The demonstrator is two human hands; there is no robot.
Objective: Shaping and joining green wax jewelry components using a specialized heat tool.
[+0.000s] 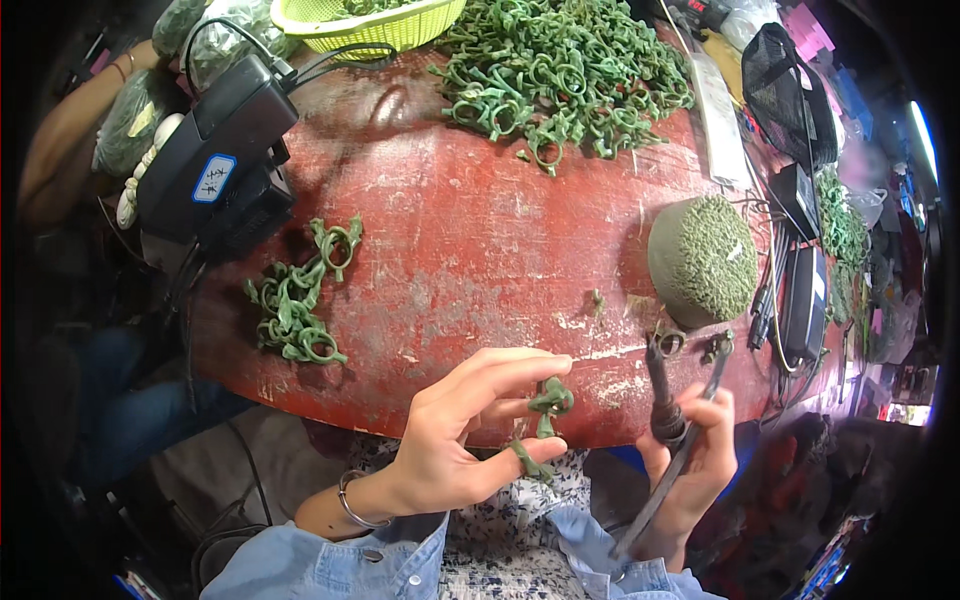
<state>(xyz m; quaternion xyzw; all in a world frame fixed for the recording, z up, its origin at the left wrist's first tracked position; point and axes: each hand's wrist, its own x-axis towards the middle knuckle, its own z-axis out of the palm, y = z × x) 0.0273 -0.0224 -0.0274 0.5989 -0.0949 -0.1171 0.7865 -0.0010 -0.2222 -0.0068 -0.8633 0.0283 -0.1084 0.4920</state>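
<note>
Head view: a curled green piece [550,397] is held by the left hand [450,430] near the front edge of the red bench [450,250]. The thumb and first finger are spread rather wide, with the piece caught between their tips, and more green [532,462] is seen by the thumb; whether it is all one piece cannot be told. In the right hand [700,460], two tools are gripped by bent fingers [715,412], closed in tight: a dark tool [664,400] with its end pointed up, and a long, thin grey tool [672,472] slanted down toward the lap. Past the right hand, a round block [705,262] with a rough green top is set on the bench. A small bunch of curly green pieces [298,310] is laid on the left side, and a big heap [570,75] is piled at the far side, next to a yellow-green basket [375,38].
</note>
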